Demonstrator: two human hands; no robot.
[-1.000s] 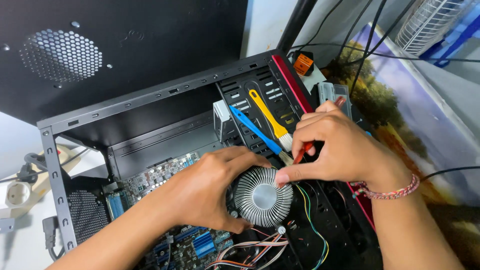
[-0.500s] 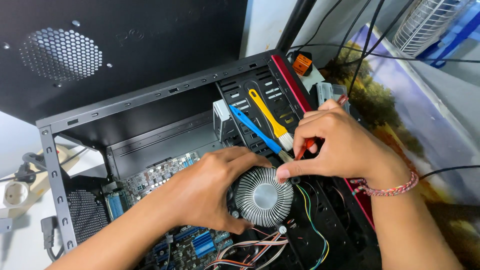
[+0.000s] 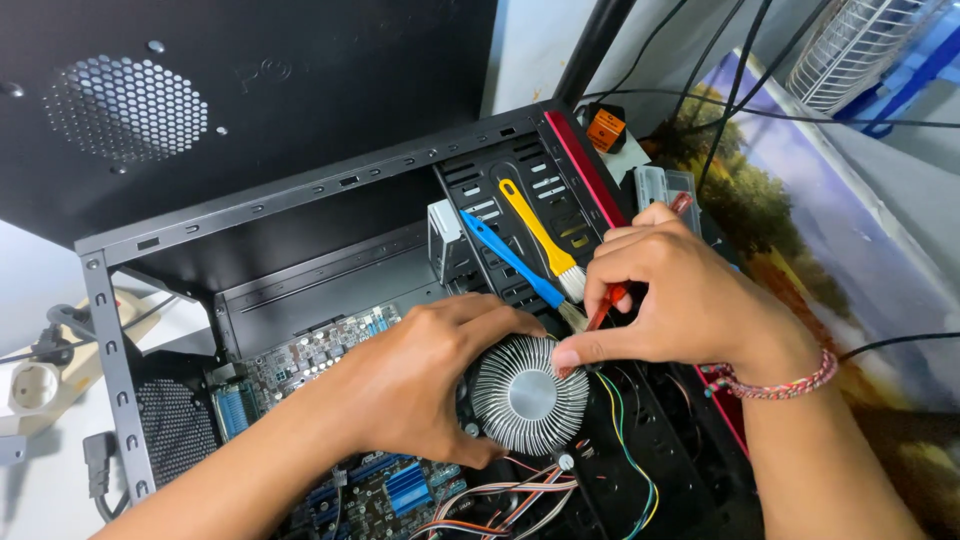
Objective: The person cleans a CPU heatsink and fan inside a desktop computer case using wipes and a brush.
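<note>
A round finned silver cooler (image 3: pixel 528 396) sits on the motherboard (image 3: pixel 330 345) inside an open black computer case (image 3: pixel 300 215). My left hand (image 3: pixel 425 375) wraps around the cooler's left side and steadies it. My right hand (image 3: pixel 680 295) grips a red-handled screwdriver (image 3: pixel 610 305), whose tip points down at the cooler's upper right edge; my fingertip rests on the fins there. A yellow brush (image 3: pixel 540 238) and a blue brush (image 3: pixel 512 262) lie on the drive cage just above the cooler.
Coloured wires (image 3: pixel 500 495) run below and right of the cooler. A black side panel (image 3: pixel 200 90) leans behind the case. A white power strip (image 3: pixel 40 385) lies at left. Black cables (image 3: pixel 740 110) cross a landscape-print mat (image 3: pixel 830 250) at right.
Both hands stay on the cooler. The right hand and screwdriver have shifted only slightly.
</note>
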